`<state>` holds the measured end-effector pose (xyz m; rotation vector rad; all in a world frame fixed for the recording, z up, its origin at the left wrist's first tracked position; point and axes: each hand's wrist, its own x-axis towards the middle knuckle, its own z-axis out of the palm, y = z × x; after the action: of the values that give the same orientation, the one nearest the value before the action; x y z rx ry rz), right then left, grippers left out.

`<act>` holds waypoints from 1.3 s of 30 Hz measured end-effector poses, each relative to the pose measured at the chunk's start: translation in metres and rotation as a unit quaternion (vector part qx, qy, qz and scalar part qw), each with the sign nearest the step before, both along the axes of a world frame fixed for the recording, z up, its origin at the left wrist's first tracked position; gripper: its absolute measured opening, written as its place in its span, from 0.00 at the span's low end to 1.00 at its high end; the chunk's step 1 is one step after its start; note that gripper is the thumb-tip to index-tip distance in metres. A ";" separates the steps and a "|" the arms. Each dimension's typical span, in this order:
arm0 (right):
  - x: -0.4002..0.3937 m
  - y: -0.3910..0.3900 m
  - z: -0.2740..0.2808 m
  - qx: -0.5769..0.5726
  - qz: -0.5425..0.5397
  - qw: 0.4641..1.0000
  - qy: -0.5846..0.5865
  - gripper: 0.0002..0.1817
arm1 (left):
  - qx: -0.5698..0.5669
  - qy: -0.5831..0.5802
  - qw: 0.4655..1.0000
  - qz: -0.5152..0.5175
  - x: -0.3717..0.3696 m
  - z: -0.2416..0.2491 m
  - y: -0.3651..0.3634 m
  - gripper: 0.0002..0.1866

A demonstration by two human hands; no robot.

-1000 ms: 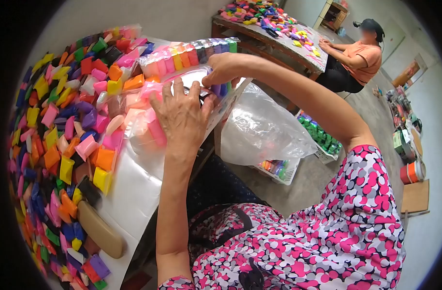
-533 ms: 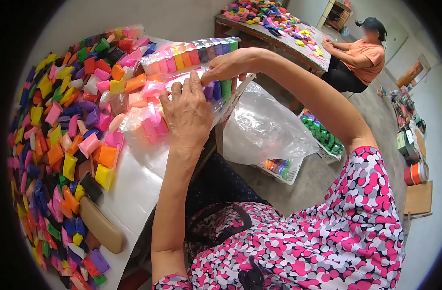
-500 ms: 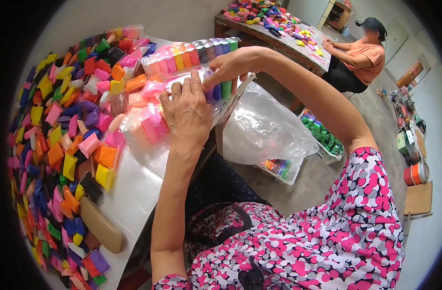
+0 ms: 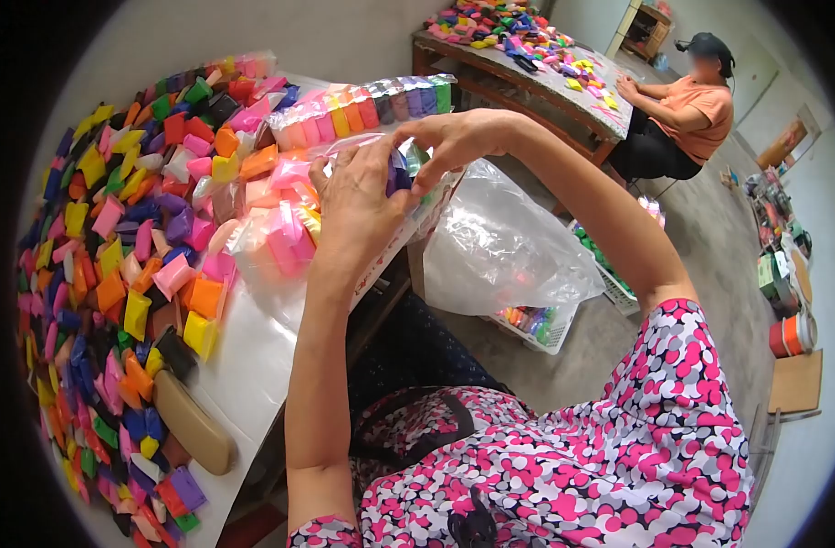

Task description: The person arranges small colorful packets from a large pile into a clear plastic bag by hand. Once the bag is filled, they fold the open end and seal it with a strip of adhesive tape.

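Pressing by the right hand (image 4: pixel 461 139) has been replaced by a spread grip, thumb and fingers apart, at the clear plastic bag of multicoloured packets (image 4: pixel 288 245) on the white counter (image 4: pixel 244 361), now handled two-handed, left hand (image 4: pixel 355 203) curled over it (clamping can't be told).

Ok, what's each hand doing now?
Left hand: curled over a clear bag of colourful packets; can't tell if gripping.
Right hand: curved at the bag's end; grip unclear.

blue packets (image 4: pixel 399 177) partly behind left hand (image 4: pixel 355 196), basket (image 4: pixel 558 331) partly hidden by clear bag (image 4: pixel 504 242)
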<state>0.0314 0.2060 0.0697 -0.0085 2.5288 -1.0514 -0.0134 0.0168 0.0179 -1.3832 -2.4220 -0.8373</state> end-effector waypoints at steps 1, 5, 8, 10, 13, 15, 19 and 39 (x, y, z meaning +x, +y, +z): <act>0.004 0.000 -0.002 0.002 -0.012 0.999 0.034 0.45 | -0.007 0.006 1.000 0.005 0.001 -0.001 -0.001 0.37; 0.018 0.001 -0.010 0.004 -0.055 0.990 0.126 0.40 | -0.034 0.007 0.999 0.035 0.007 0.007 0.001 0.35; 0.021 -0.002 -0.026 0.115 -0.007 0.955 0.274 0.36 | -0.024 0.015 0.999 0.023 0.006 0.006 0.002 0.36; 0.031 -0.020 -0.022 0.180 -0.047 0.947 0.262 0.35 | -0.013 0.012 1.000 0.021 0.005 0.005 0.004 0.36; 0.031 -0.022 -0.027 0.218 -0.045 0.915 0.338 0.37 | 0.006 -0.039 0.999 0.005 0.002 0.004 0.001 0.35; 0.033 -0.023 -0.028 0.222 -0.050 0.908 0.352 0.39 | 0.021 -0.042 0.999 -0.005 0.006 0.007 -0.006 0.35; 0.031 -0.022 -0.032 0.245 -0.068 0.900 0.354 0.49 | 0.057 0.007 0.998 0.006 0.035 0.035 -0.053 0.39; 0.001 -0.071 -0.019 0.176 0.059 0.873 0.451 0.47 | 0.070 -0.180 0.978 0.080 -0.009 0.027 -0.161 0.55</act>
<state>0.0327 0.1345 0.0509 -0.6940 3.4509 -0.5706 -0.0227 -0.1445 0.0449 -1.0430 -2.6258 -1.2826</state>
